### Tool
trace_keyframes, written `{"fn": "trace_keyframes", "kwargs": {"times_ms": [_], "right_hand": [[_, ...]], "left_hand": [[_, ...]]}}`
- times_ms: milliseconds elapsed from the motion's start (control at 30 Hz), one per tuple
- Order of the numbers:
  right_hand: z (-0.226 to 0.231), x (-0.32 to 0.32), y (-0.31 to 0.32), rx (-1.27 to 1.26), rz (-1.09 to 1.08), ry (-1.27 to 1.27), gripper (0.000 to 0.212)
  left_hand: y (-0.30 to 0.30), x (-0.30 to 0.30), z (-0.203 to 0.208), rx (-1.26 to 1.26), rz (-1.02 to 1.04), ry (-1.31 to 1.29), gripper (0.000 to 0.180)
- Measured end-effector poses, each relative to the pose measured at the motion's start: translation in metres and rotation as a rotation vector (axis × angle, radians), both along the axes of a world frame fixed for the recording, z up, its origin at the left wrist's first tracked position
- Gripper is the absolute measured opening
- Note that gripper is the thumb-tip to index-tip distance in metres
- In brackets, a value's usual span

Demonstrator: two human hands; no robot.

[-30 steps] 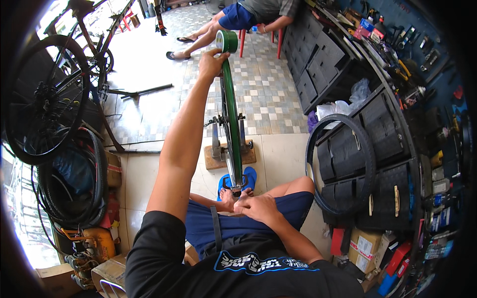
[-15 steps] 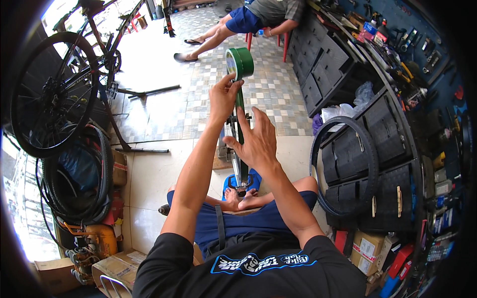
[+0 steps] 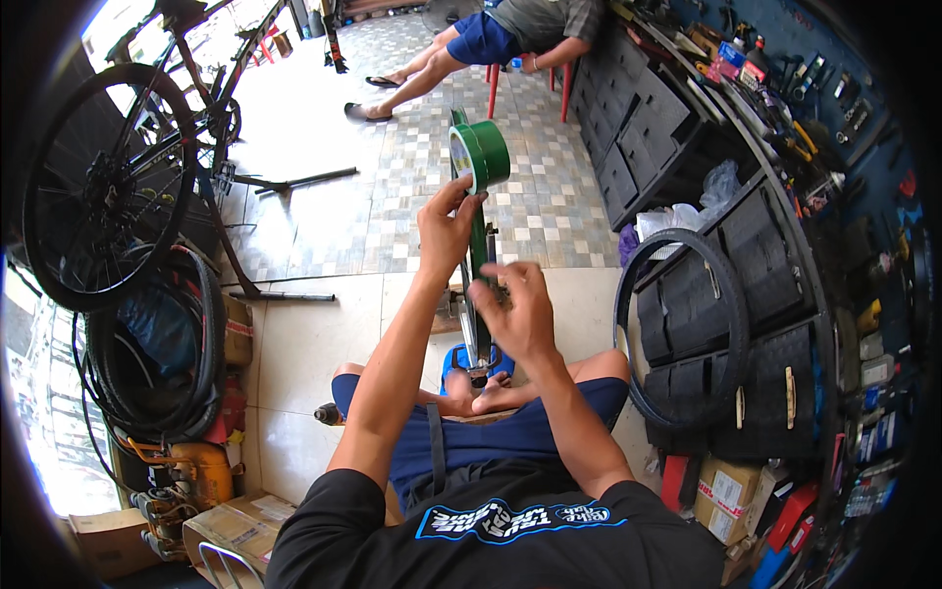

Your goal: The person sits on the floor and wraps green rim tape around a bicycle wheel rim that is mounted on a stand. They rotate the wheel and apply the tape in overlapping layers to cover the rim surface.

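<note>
A roll of green tape (image 3: 488, 155) is gripped from below by my left hand (image 3: 446, 224), with thumb and fingers closed on its near edge. A green strip (image 3: 478, 240) comes down from the roll along a narrow wheel rim (image 3: 481, 334), seen edge-on in a stand (image 3: 479, 372) between my legs. My right hand (image 3: 520, 312) is curled at the strip, nearer to me than the left. Its thumb and forefinger come close together there; the fingertips are slightly blurred, and the contact is partly hidden.
A bicycle (image 3: 147, 157) is at the left, above hanging tyres (image 3: 152, 344). To the right, a loose tyre (image 3: 628, 324) leans on dark drawers, below a tool-covered bench (image 3: 785, 128). Another person (image 3: 491, 39) sits ahead. Cardboard boxes (image 3: 235, 530) lie at lower left.
My left hand and the tape roll have come slightly nearer to me. My right hand has moved toward me along the rim, its spread fingers now curled.
</note>
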State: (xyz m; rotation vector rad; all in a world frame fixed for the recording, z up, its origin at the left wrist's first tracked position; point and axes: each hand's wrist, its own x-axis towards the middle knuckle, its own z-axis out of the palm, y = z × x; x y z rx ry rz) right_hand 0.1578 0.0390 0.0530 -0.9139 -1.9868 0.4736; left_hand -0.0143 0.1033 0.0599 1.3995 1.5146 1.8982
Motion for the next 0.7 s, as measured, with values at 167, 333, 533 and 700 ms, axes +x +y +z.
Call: {"fn": "trace_keyframes", "kwargs": {"times_ms": [167, 333, 533, 700], "right_hand": [[-0.009, -0.026, 0.045, -0.36, 0.139, 0.33, 0.036], [-0.027, -0.038, 0.044, -0.422, 0.179, 0.34, 0.029], [-0.02, -0.035, 0.037, -0.435, 0.312, 0.478, 0.03], [-0.033, -0.034, 0.039, -0.663, 0.374, 0.589, 0.032]], "left_hand": [[-0.028, 0.01, -0.016, -0.012, -0.038, 0.022, 0.03], [-0.071, 0.009, -0.014, -0.039, -0.108, 0.159, 0.03], [-0.084, 0.01, 0.0, 0.054, -0.417, -0.156, 0.028], [-0.054, 0.003, 0.023, 0.176, -0.346, -0.195, 0.028]]}}
